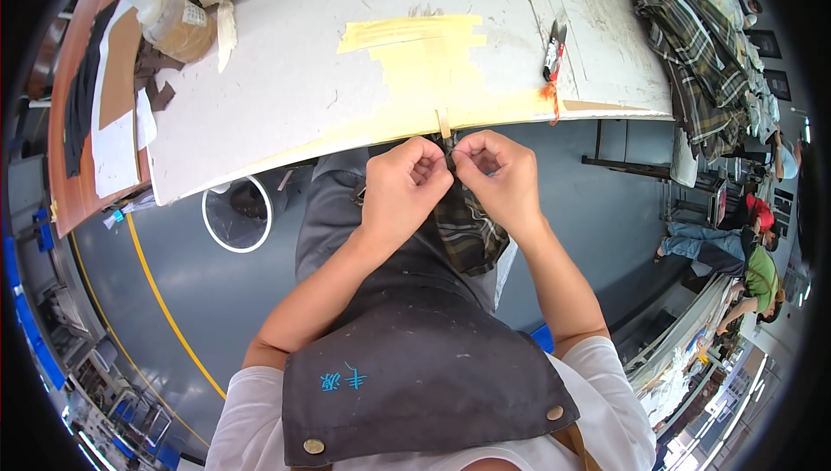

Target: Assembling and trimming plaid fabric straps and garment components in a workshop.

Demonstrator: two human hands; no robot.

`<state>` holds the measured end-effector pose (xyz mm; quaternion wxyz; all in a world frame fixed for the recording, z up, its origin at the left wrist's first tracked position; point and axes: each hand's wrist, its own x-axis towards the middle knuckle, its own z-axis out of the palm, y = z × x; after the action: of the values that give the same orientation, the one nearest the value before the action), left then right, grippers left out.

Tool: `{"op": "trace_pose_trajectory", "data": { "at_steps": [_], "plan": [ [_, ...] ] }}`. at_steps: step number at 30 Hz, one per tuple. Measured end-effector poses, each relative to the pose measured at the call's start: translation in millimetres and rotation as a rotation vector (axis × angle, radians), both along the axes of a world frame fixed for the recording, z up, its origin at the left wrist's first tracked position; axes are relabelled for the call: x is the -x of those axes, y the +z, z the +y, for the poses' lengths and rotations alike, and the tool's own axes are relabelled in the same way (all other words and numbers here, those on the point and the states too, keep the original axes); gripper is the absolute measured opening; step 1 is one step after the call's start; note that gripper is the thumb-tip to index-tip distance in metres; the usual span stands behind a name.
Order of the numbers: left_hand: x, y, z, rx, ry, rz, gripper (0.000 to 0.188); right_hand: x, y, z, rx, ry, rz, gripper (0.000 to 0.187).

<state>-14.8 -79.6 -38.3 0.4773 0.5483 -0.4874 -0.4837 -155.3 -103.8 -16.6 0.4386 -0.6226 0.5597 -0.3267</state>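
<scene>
Both grips, of the left hand (pixel 402 185) and the right hand (pixel 504 175), pinch the checked cloth (pixel 466 233) near its upper end, just beside the edge of the tabletop (pixel 277 55), probably to keep this part steady.

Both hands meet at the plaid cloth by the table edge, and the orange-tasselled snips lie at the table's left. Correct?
No: the head view shows the snips on the table toward its right; the left hand and right hand meet at the plaid cloth.

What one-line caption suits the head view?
Left hand and right hand pinching plaid fabric at the edge of a pale tabletop.
</scene>
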Motion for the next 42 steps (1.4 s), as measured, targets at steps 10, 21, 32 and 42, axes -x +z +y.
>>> {"op": "trace_pose_trajectory", "data": {
  "at_steps": [10,21,32,42],
  "plan": [
    [0.0,1.0,-7.6,-0.082,0.038,0.006,0.004,-1.6,-2.5,1.7,-0.175,-0.097,-0.077,0.006],
    [7.9,-6.7,-2.2,-0.082,0.118,0.103,0.006,-7.2,-12.5,0.8,-0.23,-0.196,-0.252,0.007],
    [14.8,-54.8,12.9,0.017,0.194,-0.064,0.023,-19.4,-26.5,12.0,-0.146,-0.302,-0.41,0.006],
    [20.7,-71.7,0.6,0.025,0.1,0.158,0.021,-17.7,-21.4,26.8,-0.194,-0.276,-0.544,0.013]
  ]
}}
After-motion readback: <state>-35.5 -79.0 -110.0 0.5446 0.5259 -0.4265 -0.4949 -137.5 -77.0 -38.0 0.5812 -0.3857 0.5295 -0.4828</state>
